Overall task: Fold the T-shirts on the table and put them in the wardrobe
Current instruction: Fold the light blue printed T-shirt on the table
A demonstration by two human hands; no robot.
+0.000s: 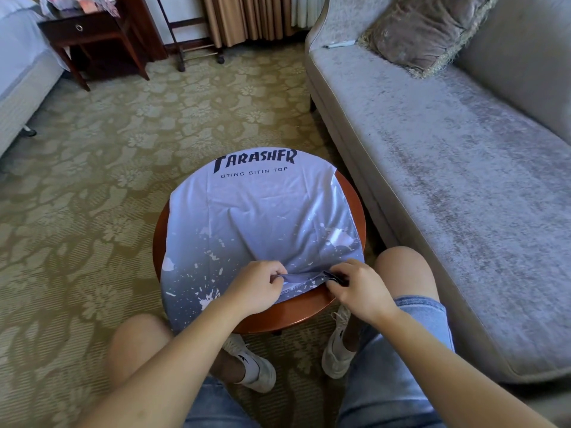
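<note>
Covering most of the round wooden table (pixel 296 313), the T-shirt (pixel 256 217) lies spread flat, pale at the far end with black lettering, shading to grey with white splatters nearer. The left hand (pixel 256 288) and right hand (pixel 358 288) both pinch its near hem.

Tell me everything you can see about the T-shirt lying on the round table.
The pale lilac-grey T-shirt of thin smooth fabric lies spread over the round reddish wooden table, draping off its far and left edges. Black lettering reads TARASHFR at the far end; the near part darkens to grey with white splatters. The left hand and right hand each pinch its near hem, lifting a fold between them.
</note>
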